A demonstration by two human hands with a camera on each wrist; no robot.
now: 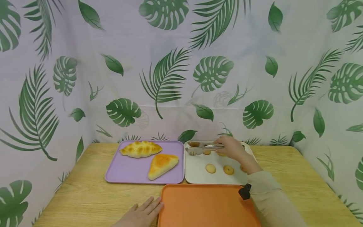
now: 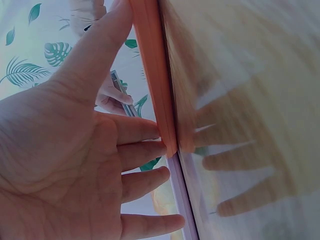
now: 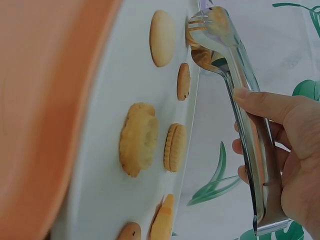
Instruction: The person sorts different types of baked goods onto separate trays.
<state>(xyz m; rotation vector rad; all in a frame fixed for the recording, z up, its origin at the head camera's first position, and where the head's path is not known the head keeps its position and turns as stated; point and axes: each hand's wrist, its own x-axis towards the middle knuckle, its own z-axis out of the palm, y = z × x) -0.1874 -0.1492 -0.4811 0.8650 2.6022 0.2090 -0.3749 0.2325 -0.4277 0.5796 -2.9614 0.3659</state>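
Observation:
My right hand (image 1: 233,148) grips metal serving tongs (image 3: 250,130), thumb on one arm and fingers round the other. The tongs' head reaches the far left corner of a white tray (image 1: 195,178), over a brown cookie (image 1: 193,144). Whether the tips pinch this cookie I cannot tell. Other cookies lie on the tray, among them a plain round one (image 1: 210,168), a ring-shaped one (image 1: 228,170) and a sandwich cookie (image 3: 175,148). My left hand (image 1: 141,213), fingers extended, touches the left edge of an orange tray (image 1: 204,205).
On the left, a purple tray (image 1: 124,176) bears a braided bread (image 1: 141,149) and a triangular bread (image 1: 163,165). All three trays sit on a wooden table (image 1: 82,189). Leaf-patterned cloth (image 1: 170,126) hangs behind and at both sides.

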